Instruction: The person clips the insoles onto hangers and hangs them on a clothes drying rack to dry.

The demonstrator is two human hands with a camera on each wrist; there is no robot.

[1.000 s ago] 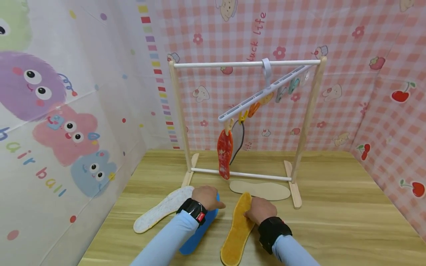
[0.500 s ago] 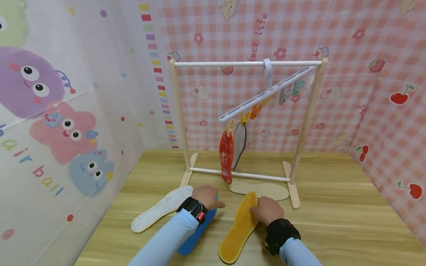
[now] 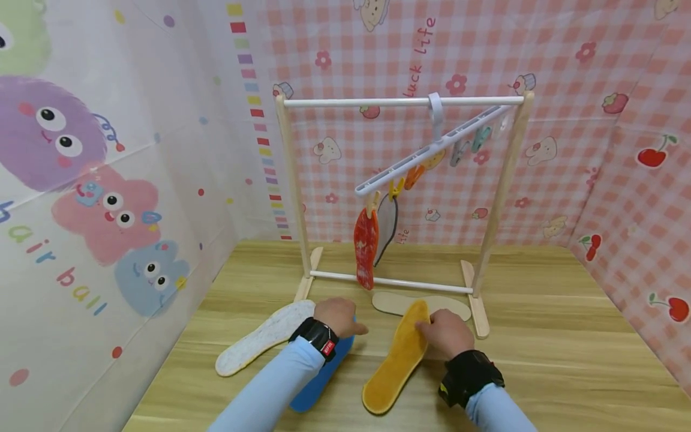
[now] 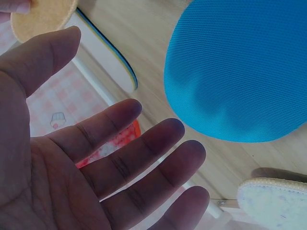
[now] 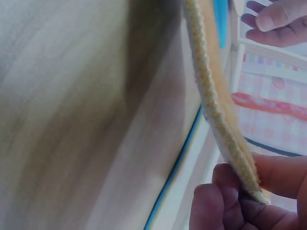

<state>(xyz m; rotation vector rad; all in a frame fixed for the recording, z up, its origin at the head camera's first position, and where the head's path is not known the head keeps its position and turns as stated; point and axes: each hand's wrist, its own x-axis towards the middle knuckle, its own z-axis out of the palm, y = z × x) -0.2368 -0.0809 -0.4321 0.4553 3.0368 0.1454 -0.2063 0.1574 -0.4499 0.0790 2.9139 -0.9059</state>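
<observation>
The right hand (image 3: 447, 331) pinches the toe end of a fuzzy mustard-yellow shoe insole (image 3: 396, 358), thumb and curled fingers (image 5: 225, 201) clamped on its edge; the right wrist view shows that end raised off the light wooden tabletop (image 3: 567, 336), while in the head view the heel end lies near the table's front edge. The left hand (image 3: 337, 316) is spread with fingers (image 4: 144, 158) straight and holds nothing, hovering over the toe of a bright blue fabric insole (image 3: 324, 372) that lies flat on the table; whether it touches the blue insole cannot be told. Just left of the blue one, a white speckled insole (image 3: 259, 342) lies slanted toward the left wall. A pale beige insole (image 3: 394, 303) lies flat just behind the yellow one's toe, close in front of the small wooden drying rack (image 3: 294, 198), whose white lower bar (image 3: 421, 285) runs between its feet. From the rack's top bar hangs a tilted white clip hanger (image 3: 432, 153), with a red patterned insole (image 3: 365, 246) and a grey dark-edged insole (image 3: 385, 225) clipped at its low end. The tabletop lies bare to the right of the right hand.
</observation>
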